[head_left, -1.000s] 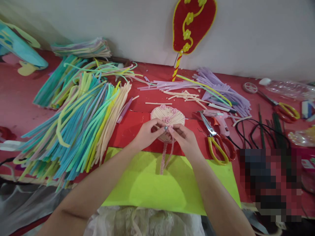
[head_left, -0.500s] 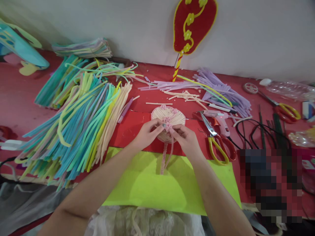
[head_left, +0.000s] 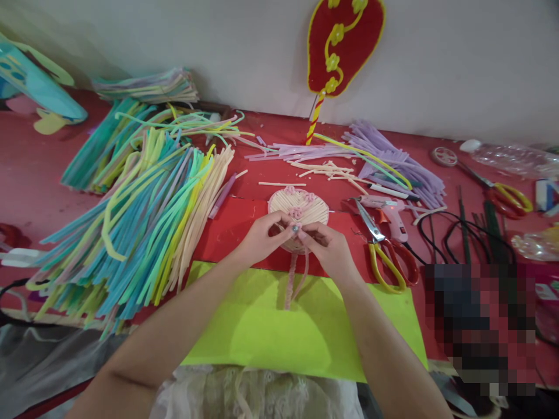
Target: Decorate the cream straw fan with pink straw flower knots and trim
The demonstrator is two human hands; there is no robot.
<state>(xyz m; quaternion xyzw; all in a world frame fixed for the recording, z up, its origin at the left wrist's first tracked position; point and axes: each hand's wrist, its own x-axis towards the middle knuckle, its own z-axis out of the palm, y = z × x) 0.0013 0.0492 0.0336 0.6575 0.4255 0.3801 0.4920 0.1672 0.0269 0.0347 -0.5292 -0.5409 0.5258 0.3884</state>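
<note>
My left hand [head_left: 263,237] and my right hand [head_left: 328,247] meet over a small round fan [head_left: 282,202] made of pale pink and cream pipe cleaners. Between them the fingertips of both pinch a pink pipe cleaner [head_left: 306,265], its upper end bent into small loops and its tail hanging down. Pink flower shapes lie on the fan's face, and its handle [head_left: 290,285] points toward me over a lime green sheet [head_left: 244,337]. My fingers partly hide the fan's lower half.
To the left spreads a big heap of coloured pipe cleaners [head_left: 144,215]. Scissors [head_left: 379,253] and a pink glue gun [head_left: 395,218] lie close on the right, purple pipe cleaners [head_left: 402,166] behind them. A red fan [head_left: 345,46] with yellow flowers leans on the wall.
The bent end of the pink pipe cleaner has turned and drawn in slightly between my fingertips. Both hands have barely shifted; the fan stays in place.
</note>
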